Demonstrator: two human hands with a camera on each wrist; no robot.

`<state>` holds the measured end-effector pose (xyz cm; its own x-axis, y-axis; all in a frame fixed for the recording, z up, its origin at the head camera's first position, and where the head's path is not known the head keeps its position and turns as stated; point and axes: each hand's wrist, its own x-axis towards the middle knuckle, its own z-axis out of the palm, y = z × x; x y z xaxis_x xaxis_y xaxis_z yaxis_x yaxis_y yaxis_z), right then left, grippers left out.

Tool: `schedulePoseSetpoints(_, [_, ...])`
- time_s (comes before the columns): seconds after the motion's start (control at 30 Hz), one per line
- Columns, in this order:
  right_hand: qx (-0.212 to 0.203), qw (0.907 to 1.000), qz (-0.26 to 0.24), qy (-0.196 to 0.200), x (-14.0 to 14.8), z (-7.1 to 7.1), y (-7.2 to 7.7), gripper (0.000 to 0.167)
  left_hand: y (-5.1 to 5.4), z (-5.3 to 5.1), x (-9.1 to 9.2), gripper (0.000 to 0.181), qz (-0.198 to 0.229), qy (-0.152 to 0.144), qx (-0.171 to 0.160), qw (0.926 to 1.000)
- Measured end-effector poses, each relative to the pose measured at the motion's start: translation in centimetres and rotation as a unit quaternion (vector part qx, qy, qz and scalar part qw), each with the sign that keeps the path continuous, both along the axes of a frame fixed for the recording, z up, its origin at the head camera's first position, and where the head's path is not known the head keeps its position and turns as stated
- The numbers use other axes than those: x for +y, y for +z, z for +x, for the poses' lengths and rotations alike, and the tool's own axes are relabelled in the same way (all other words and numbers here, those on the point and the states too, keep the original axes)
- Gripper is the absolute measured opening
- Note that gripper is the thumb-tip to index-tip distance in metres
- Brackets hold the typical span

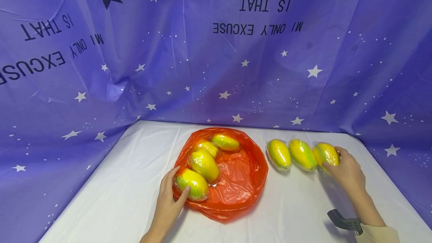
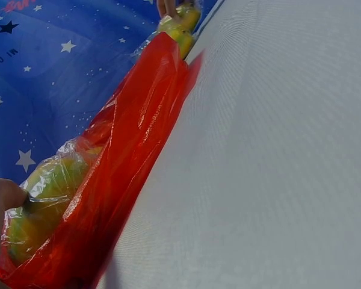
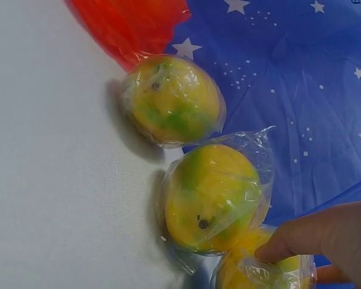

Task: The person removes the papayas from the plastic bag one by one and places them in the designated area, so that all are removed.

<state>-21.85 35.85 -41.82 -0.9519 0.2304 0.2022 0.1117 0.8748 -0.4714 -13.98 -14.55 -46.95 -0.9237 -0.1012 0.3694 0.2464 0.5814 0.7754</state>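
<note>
An open red plastic bag (image 1: 236, 183) lies on the table with several film-wrapped yellow-green mangoes in its left part. With thumb and fingers on either side, my left hand (image 1: 170, 190) holds the nearest mango (image 1: 193, 185) at the bag's front left; its thumb presses the wrap in the left wrist view. To the right of the bag stand three wrapped mangoes in a row. My right hand (image 1: 349, 170) grips the rightmost mango (image 1: 325, 154) from its right side. That mango sits close beside the middle mango (image 3: 215, 195), and the left one (image 3: 174, 99) is nearest the bag.
A white cloth covers the table (image 1: 303, 205). A purple curtain (image 1: 216, 66) with stars and lettering rises behind its back edge and along both sides. A dark curved strap piece (image 1: 342, 221) sits at my right wrist.
</note>
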Motion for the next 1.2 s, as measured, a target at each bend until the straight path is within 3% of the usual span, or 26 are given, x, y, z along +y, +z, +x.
schedulePoseSetpoints(1.2, [-0.012, 0.9999, 0.003, -0.005, 0.21, -0.02, -0.69, 0.074, -0.16, -0.1, -0.02, 0.067, -0.002, 0.0, 0.007, 1.0])
